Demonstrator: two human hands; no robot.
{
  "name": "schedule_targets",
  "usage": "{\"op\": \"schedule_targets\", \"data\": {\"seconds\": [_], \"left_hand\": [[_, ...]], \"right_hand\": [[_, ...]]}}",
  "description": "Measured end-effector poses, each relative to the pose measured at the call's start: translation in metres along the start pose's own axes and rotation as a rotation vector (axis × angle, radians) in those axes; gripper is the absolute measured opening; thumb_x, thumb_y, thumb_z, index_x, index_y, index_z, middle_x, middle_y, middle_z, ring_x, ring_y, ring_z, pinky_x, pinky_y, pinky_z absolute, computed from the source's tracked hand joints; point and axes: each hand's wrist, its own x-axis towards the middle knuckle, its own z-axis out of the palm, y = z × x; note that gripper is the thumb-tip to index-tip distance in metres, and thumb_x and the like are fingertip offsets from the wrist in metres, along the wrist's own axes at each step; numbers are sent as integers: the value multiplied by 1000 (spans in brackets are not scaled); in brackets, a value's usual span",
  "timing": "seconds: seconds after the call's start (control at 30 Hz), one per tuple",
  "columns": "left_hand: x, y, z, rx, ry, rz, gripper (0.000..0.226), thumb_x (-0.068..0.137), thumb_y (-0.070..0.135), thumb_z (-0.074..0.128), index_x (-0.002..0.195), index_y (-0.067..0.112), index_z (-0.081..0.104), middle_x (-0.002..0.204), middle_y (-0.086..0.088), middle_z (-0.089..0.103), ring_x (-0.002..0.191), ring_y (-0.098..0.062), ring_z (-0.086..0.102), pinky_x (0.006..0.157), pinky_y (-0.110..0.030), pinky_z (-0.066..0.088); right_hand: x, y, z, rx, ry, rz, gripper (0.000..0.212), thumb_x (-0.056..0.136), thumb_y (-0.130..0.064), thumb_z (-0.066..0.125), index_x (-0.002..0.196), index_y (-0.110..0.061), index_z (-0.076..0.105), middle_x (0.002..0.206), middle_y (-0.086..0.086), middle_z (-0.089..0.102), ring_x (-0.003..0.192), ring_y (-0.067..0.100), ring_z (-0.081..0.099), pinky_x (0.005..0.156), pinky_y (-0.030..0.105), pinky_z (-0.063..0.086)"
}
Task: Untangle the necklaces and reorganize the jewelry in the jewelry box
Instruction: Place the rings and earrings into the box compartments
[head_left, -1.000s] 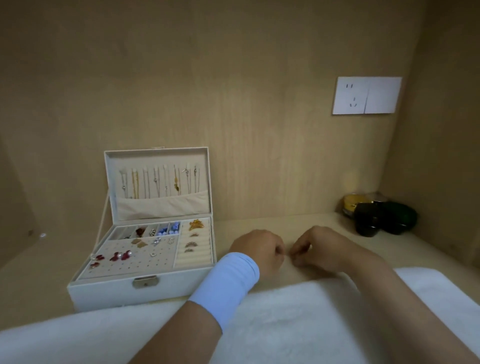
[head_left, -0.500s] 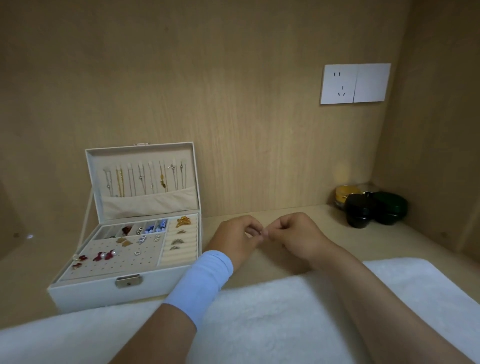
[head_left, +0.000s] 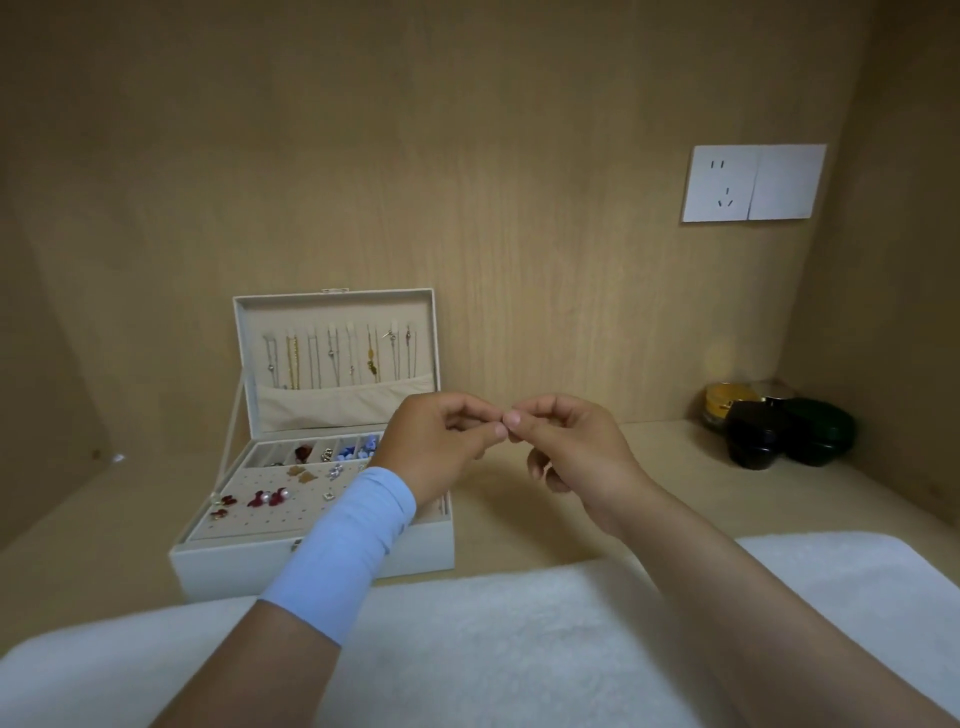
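Wooden shelf is running under everything, and a white fluffy towel is lying across its near edge. The white jewelry box is sitting on the shelf at left with its lid standing upright, partly behind the left wrist, which is wearing a light blue sleeve. Left hand and right hand are hovering above the shelf just right of the box. Both have curled fingers, and their thumb and forefinger tips are pinching and meeting in the middle. Whatever is pinched is too fine to see, can't tell. White wall socket is sitting upper right, with dark jars in the back right corner. Necklaces are hanging in a row inside the lid, and red earrings are sitting on the box's front tray.
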Motion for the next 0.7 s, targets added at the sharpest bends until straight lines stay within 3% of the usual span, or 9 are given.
{"op": "schedule_targets", "data": {"seconds": [0.1,0.23,0.37,0.43,0.57,0.7], "left_hand": [[-8,1,-27,-94,5,-106,5,83,13,74,87,10,73,73,-1,73,60,-13,59,46,-21,45],[-16,-5,-73,-129,-26,-173,7,87,15,69,90,10,72,75,-1,71,63,-11,60,48,-23,45],[-27,-19,-113,-130,-134,-266,11,89,21,67,88,11,71,75,-8,65,62,-21,55,54,-29,46],[-32,-25,-125,-148,-96,-271,10,90,20,65,85,12,71,72,-8,65,57,-18,55,54,-28,46],[-38,-33,-142,-177,-72,-283,14,91,22,65,93,10,71,82,-17,68,70,-26,57,59,-30,48],[-38,-32,-148,-248,-5,-271,13,92,20,63,94,10,70,79,-3,72,64,-14,62,53,-26,49]], "right_hand": [[2,-8,24,-144,-25,-269,3,86,-10,74,86,-13,74,76,1,70,47,16,53,45,21,42],[4,-13,56,-518,-163,-563,20,83,-11,76,95,-26,78,89,-13,71,60,9,59,63,16,48],[15,-12,89,-717,-208,-836,18,82,-11,78,96,-21,79,89,-10,69,67,-2,56,65,18,49],[19,-9,102,-736,-233,-879,16,82,-15,79,96,-21,80,89,-9,70,67,-2,57,65,20,51],[25,-10,121,-748,-296,-889,18,82,-23,80,100,-24,79,90,-11,70,69,0,59,65,22,52],[31,-12,132,-743,-256,-933,13,84,-29,77,97,-27,80,87,-14,71,72,0,62,62,30,54]]}}
